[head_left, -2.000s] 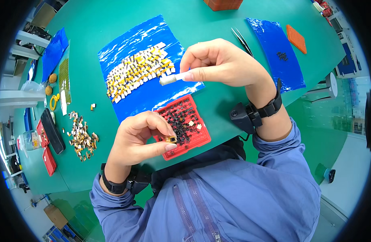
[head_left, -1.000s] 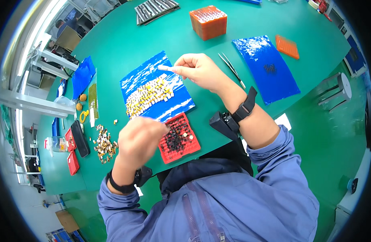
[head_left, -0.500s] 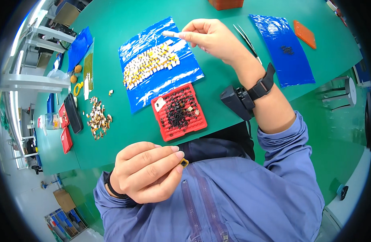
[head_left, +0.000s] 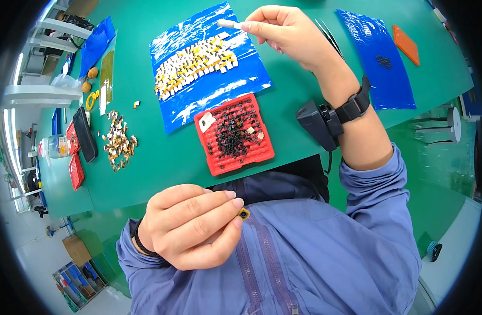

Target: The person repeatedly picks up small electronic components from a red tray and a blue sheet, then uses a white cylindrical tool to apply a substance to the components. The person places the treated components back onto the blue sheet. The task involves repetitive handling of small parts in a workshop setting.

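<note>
The yellow part [head_left: 244,213] is pinched in the left hand [head_left: 194,227], on the person's side of the red tray [head_left: 244,163]. Beyond the tray, the right hand [head_left: 285,32] pinches a white stick [head_left: 230,24]. The surface [head_left: 170,163] has its near edge close to the tray, with an open stretch leftward.

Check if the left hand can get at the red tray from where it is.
Most likely yes: the red tray sits at the near edge of the green table, and nothing visible blocks the left hand. It does hold a small yellow part, though.
</note>
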`<state>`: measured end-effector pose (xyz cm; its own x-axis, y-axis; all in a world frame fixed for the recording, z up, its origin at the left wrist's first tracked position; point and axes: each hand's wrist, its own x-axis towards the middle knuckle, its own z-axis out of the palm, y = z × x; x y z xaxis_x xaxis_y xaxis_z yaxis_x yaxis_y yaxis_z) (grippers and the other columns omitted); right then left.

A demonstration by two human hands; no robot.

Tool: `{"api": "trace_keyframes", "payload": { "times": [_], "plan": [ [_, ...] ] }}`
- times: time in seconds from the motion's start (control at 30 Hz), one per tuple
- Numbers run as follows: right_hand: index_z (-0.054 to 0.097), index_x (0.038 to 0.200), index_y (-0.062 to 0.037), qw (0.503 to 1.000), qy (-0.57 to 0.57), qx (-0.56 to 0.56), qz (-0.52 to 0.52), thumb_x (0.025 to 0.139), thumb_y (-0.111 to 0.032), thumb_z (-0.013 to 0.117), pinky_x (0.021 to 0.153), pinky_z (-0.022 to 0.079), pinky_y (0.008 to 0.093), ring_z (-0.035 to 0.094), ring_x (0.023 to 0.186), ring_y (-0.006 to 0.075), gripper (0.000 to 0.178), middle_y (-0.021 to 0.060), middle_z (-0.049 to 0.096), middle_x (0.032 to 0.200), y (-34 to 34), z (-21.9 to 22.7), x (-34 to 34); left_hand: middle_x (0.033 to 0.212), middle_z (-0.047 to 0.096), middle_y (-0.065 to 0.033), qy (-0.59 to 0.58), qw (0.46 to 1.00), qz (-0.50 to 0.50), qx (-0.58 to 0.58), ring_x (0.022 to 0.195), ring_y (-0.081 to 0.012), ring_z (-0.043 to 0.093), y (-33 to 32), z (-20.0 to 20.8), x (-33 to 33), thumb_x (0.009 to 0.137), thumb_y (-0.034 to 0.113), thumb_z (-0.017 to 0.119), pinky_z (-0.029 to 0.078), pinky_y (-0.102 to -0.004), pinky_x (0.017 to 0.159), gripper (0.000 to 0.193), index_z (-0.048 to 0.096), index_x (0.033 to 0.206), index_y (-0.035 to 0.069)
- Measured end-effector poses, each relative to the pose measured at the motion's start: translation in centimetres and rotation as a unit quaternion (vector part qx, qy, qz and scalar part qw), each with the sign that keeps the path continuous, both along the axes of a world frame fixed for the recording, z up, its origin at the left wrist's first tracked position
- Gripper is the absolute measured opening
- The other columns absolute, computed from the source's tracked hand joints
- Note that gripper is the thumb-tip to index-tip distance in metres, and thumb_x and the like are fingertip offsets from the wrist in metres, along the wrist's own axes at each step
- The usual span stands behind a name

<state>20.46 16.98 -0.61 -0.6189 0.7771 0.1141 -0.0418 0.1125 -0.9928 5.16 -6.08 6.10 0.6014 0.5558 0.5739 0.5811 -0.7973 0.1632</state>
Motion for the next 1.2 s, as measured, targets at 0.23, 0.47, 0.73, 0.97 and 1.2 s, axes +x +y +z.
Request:
{"api": "trace_keyframes", "payload": {
  "times": [0.23,0.47,0.73,0.97,1.2],
  "plan": [
    [0.062,0.084,-0.0022,1.000,-0.011,-0.022,0.004,0.086,-0.015,0.061,0.050,0.032,0.0168,0.043,0.057,0.0020,0.013,-0.0043,0.055,0.068,-0.1,0.2,-0.1,0.081,0.066,-0.0078,-0.015,1.000,-0.002,0.009,0.071,-0.0165,0.064,0.1,-0.6,-0.1,0.071,0.005,0.062,0.049,-0.0229,0.059,0.008,0.056,0.075,0.008],
    [0.063,0.086,-0.0033,0.999,-0.030,0.017,-0.002,0.085,-0.019,0.062,0.049,0.032,0.0162,0.042,0.056,0.0012,0.016,-0.0041,0.055,0.068,0.0,0.3,0.0,0.080,0.066,-0.0077,-0.001,1.000,0.013,0.006,0.070,-0.0164,0.064,0.3,-0.5,-0.4,0.070,0.005,0.062,0.049,-0.0242,0.059,0.006,0.057,0.073,0.008],
    [0.064,0.085,-0.0009,0.998,-0.030,0.058,-0.025,0.083,-0.020,0.064,0.053,0.037,0.0190,0.046,0.061,0.0029,0.019,-0.0017,0.057,0.069,0.5,0.1,0.2,0.077,0.060,-0.0079,0.023,0.960,0.185,-0.210,0.071,-0.0277,0.057,7.7,-0.1,-4.3,0.073,0.005,0.065,0.044,-0.0341,0.062,0.009,0.058,0.079,0.004],
    [0.065,0.080,-0.0016,0.995,-0.037,0.081,-0.039,0.080,-0.021,0.067,0.051,0.039,0.0218,0.047,0.058,0.0044,0.019,-0.0014,0.056,0.063,1.4,-1.2,-0.6,0.088,0.049,-0.0114,0.045,0.950,0.205,-0.230,0.089,-0.0295,0.048,13.1,-4.9,-5.4,0.075,0.007,0.065,0.039,-0.0372,0.079,0.011,0.055,0.081,0.005],
    [0.065,0.081,-0.0013,0.997,-0.041,0.059,-0.025,0.079,-0.021,0.067,0.051,0.039,0.0216,0.046,0.058,0.0046,0.020,-0.0011,0.056,0.063,1.3,-1.7,-1.0,0.088,0.050,-0.0121,0.025,0.959,0.203,-0.195,0.087,-0.0302,0.048,13.9,-7.1,-5.9,0.074,0.006,0.065,0.039,-0.0383,0.079,0.011,0.055,0.077,0.005]
  ]
}}
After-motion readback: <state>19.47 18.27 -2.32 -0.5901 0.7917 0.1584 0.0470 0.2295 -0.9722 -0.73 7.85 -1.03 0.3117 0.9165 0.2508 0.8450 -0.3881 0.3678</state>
